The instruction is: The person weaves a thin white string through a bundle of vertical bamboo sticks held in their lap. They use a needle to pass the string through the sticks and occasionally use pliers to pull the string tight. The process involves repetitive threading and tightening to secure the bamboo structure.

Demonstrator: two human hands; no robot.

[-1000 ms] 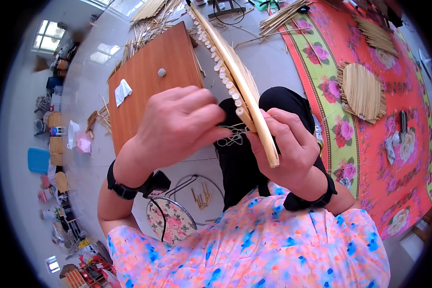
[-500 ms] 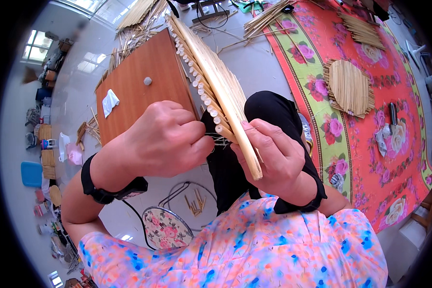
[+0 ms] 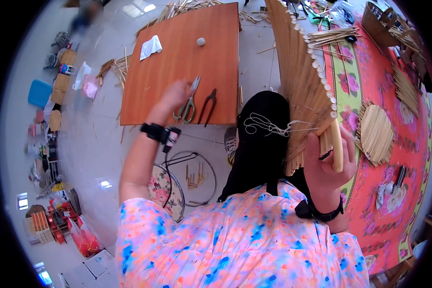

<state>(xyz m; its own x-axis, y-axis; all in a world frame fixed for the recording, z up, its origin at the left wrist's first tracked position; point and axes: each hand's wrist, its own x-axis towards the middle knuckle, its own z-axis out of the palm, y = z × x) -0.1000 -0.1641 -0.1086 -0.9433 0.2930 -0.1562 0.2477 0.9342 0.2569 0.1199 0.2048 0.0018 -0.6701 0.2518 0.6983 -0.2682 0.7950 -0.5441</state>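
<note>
My right hand (image 3: pixel 327 165) grips the near end of a mat of bound stalks (image 3: pixel 300 79), its fingers and thumb closed around the edge. The mat stands tilted over my lap, a row of pale cut stalk ends along its rim. Loose white thread (image 3: pixel 269 126) trails from it across my black trouser leg. My left hand (image 3: pixel 175 96) is over the brown table, right beside a pair of green-handled scissors (image 3: pixel 187 105); motion smears its fingers. Dark-handled pliers (image 3: pixel 207 106) lie to the right of the scissors.
A white cloth (image 3: pixel 151 47) and a small grey lump (image 3: pixel 200 42) are on the brown table (image 3: pixel 177 62). To the right, a red floral cloth (image 3: pixel 369 201) bears an octagonal stalk mat (image 3: pixel 377 133) and more stalks. A floral-seated stool (image 3: pixel 167 189) stands below the table.
My left hand has left the mat and reached over the table by the scissors. In my right hand the mat has shifted right and turned, showing its other face.
</note>
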